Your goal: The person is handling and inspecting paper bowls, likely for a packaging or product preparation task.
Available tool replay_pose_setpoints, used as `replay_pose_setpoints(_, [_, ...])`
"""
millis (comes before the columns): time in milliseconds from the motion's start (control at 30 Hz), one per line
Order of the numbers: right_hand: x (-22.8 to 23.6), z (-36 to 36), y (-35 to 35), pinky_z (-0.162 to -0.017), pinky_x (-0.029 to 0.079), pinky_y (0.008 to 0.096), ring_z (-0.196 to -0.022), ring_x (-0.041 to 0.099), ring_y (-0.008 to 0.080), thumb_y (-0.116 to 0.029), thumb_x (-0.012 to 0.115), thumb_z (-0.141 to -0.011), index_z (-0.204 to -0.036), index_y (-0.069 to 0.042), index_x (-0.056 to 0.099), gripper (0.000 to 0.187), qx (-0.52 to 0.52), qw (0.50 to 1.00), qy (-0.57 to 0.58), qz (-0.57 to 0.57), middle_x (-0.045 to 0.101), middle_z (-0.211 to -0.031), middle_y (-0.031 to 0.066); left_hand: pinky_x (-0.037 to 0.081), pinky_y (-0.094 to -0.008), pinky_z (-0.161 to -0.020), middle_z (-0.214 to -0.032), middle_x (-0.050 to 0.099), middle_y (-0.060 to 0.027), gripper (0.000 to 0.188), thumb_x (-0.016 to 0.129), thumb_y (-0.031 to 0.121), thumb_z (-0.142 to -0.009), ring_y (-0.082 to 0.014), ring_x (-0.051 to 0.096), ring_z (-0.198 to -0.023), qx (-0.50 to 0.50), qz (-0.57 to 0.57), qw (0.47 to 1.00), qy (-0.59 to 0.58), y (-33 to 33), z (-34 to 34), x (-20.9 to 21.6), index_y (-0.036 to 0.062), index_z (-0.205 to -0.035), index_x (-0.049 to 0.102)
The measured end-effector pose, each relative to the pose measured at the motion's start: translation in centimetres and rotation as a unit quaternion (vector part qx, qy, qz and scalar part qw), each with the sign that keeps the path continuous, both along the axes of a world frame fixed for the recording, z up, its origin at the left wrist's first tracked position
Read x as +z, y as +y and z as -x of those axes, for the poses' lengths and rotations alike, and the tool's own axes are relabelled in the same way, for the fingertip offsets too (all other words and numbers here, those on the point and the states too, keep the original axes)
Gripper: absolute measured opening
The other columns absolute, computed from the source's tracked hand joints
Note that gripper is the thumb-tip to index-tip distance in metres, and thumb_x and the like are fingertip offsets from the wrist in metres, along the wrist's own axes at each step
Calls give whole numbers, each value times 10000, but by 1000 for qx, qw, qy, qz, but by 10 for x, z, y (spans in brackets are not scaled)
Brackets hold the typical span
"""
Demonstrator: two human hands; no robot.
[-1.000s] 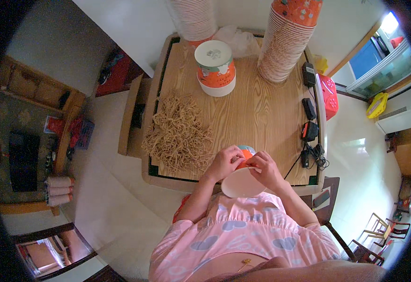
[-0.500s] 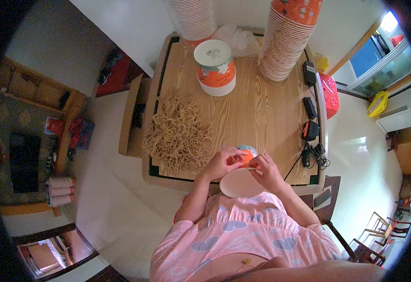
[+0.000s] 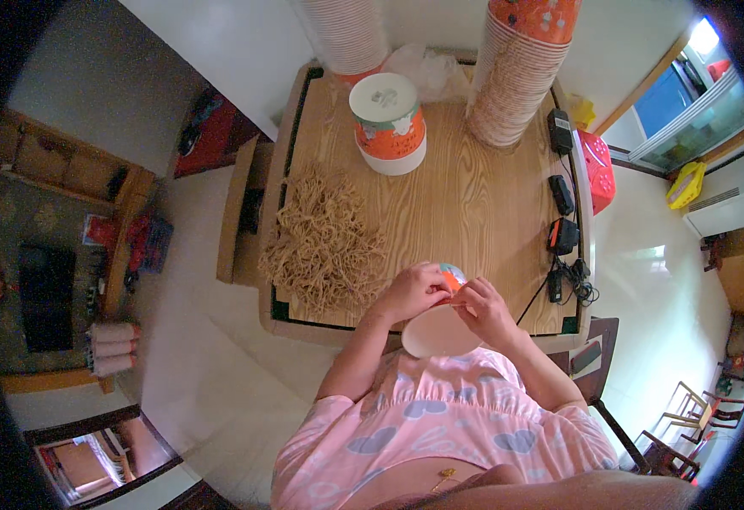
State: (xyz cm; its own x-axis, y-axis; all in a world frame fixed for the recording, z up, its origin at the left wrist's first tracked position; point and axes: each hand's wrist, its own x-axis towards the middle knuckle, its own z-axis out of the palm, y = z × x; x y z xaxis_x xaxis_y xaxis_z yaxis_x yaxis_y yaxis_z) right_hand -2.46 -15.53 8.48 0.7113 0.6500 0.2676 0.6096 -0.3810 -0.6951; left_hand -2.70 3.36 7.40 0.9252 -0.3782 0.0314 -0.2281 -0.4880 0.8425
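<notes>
A paper bucket (image 3: 442, 331) lies tilted at the table's near edge, its white round mouth toward me. A strip of its orange side shows behind my fingers. My left hand (image 3: 412, 294) is closed at the bucket's rim, thumb and fingers pinched together. Close beside it, my right hand (image 3: 484, 311) pinches at the same stretch of rim. Whether a cord is between the fingertips is too small to tell. Left of my hands lies a loose heap of brown paper cords (image 3: 325, 242). Farther back, an orange and white paper bucket (image 3: 391, 140) stands upside down.
Two tall stacks of nested paper buckets, a left stack (image 3: 342, 34) and a right stack (image 3: 521, 76), stand at the back. A clear plastic bag (image 3: 425, 72) lies between them. Black power adapters (image 3: 562, 236) with cables line the right edge. An open cardboard box (image 3: 243, 212) adjoins the table's left side.
Both hands stay at the rim; the fingers have shifted slightly and my right hand has turned a little. The bucket's mouth has moved slightly to the right.
</notes>
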Motion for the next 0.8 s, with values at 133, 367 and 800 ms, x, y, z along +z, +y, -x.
replay_pose_setpoints(133, [5, 1, 1, -656, 432, 344, -746, 499, 265, -6, 597, -666, -802, -51, 555, 149, -10, 1000, 19, -10, 507, -774, 92, 444, -338, -683, -759, 552, -105, 117, 607, 133, -693, -255, 546, -760, -4, 14, 1000, 17, 0, -1, -2, 31, -750, 608])
replay_pose_setpoints(367, [-1, 0, 0, -656, 433, 346, -748, 496, 271, -11, 599, -667, -808, -48, 551, 153, -29, 999, 33, -6, 499, -771, 95, 445, -302, -704, -785, 553, -89, 96, 632, 84, -691, -230, 551, -787, 8, 42, 999, 32, 4, -1, -5, 20, -753, 595])
replay_pose_setpoints(800, [2, 1, 3, -661, 433, 354, -745, 499, 274, -35, 598, -661, -815, -45, 551, 161, -5, 1000, -4, 6, 504, -770, 99, 449, -320, -714, -801, 564, -85, 83, 633, 68, -676, -231, 552, -799, -11, 22, 1000, 2, 6, -2, -5, 27, -739, 596])
